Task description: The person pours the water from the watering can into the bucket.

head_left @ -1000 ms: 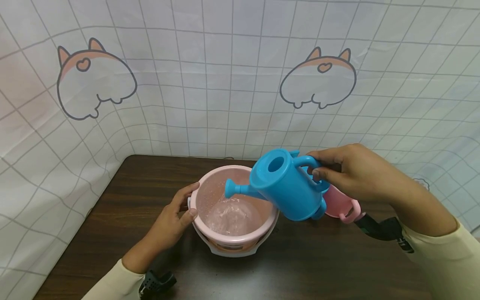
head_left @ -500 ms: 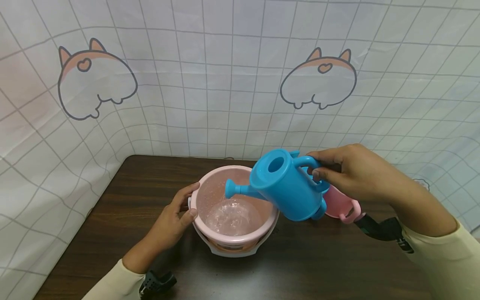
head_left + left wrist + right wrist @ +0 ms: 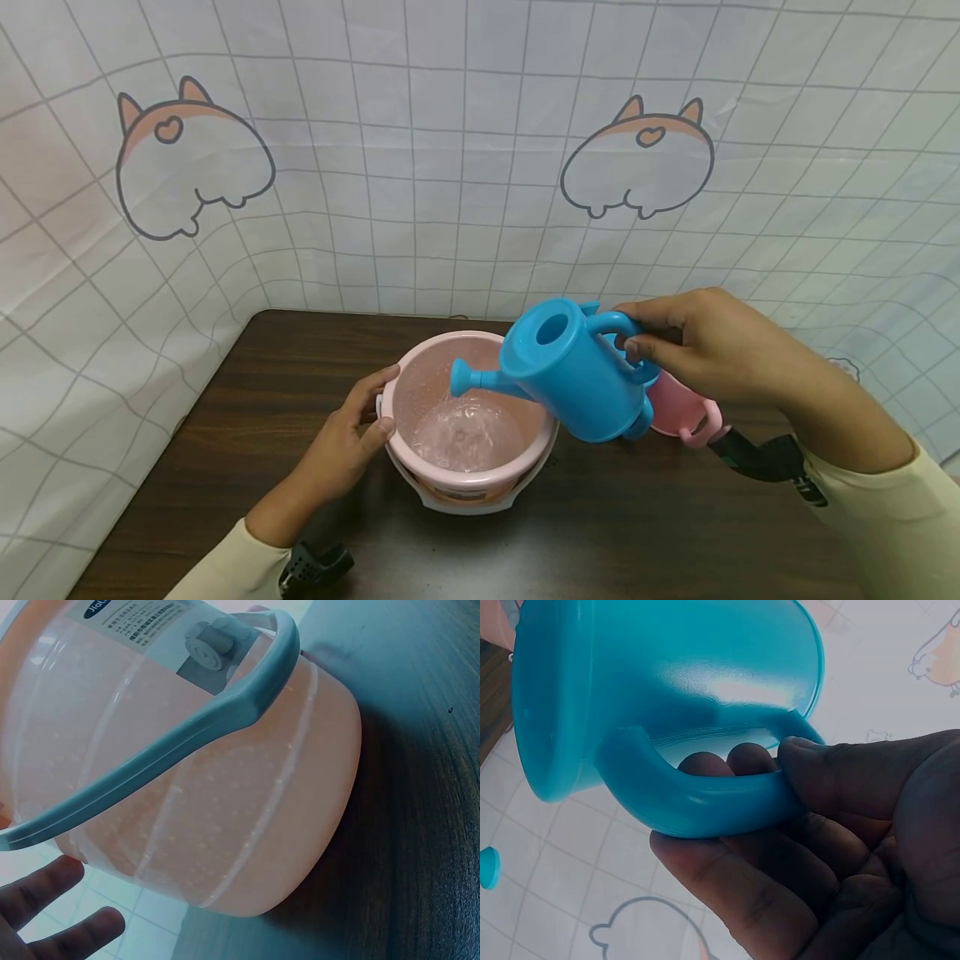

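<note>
A pink plastic bucket (image 3: 468, 479) stands on the table, water rippling in it. My left hand (image 3: 341, 437) holds its left rim, thumb and forefinger on the edge. The left wrist view shows two other fingers (image 3: 79, 937) by the bucket's outer wall (image 3: 247, 802) and its lowered handle (image 3: 172, 750). A blue watering can (image 3: 577, 383) is tilted over the bucket, and a thin stream runs from its spout (image 3: 468, 377) into the water. My right hand (image 3: 697, 342) grips the can's handle (image 3: 705, 806), fingers and thumb curled round it.
Behind the watering can, partly hidden, a pink cup (image 3: 678, 408) with a handle stands on the dark wooden table (image 3: 645, 525). A white grid-patterned cloth (image 3: 420, 167) with cartoon drawings hangs at the back and sides.
Both hands and the watering can stay in nearly the same place. Water keeps flowing from the spout, and the ripples in the bucket shift.
</note>
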Available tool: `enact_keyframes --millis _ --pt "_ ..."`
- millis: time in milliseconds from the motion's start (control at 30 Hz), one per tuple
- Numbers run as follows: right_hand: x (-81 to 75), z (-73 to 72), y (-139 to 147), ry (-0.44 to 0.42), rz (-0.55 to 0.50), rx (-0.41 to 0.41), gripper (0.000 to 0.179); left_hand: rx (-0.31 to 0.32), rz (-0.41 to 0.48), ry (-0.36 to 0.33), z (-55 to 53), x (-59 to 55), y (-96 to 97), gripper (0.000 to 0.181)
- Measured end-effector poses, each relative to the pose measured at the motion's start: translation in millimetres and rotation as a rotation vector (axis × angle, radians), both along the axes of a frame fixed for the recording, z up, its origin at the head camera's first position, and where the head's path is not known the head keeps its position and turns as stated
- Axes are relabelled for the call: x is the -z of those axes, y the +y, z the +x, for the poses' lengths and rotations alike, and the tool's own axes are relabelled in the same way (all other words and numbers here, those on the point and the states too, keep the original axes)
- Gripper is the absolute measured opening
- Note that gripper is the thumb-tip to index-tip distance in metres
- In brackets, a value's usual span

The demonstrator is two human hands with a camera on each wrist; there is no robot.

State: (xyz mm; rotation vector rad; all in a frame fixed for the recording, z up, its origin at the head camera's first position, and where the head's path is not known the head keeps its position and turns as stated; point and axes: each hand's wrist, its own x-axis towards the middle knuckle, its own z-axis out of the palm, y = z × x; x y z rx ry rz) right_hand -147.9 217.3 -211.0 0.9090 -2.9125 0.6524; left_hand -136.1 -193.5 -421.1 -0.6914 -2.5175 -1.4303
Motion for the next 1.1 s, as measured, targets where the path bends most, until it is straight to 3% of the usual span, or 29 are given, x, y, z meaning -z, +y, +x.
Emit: enact_keyframes --millis 1100 --pt "0.6 -0.4 -1.0 0.008 -0.002 -0.016 0.041 0.004 -0.011 0.010 0.0 1.3 -0.5 0.060"
